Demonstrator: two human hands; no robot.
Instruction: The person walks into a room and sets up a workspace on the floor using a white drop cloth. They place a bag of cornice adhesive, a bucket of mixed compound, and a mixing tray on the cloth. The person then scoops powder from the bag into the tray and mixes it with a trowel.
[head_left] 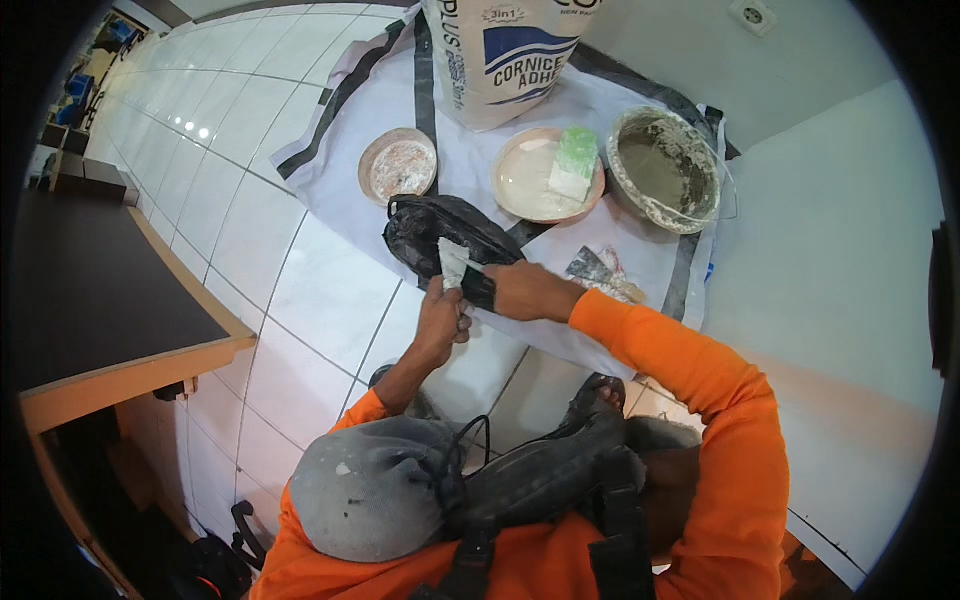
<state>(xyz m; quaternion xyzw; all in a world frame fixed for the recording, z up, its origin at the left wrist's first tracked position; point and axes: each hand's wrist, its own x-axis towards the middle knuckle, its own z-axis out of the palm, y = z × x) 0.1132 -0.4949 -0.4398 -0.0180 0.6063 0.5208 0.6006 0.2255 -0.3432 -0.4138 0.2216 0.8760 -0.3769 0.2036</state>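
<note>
A white-coated scraper (453, 261) is clasped by the curled left hand (438, 322), apparently so it is steadied against a pale tool (476, 266) gripped in the closed right hand (535, 291).

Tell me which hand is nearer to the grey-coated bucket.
Right. The right hand is lower in the picture and left of the bucket; the left hand, holding a white-coated blade, lies the same way but farther off.
</note>
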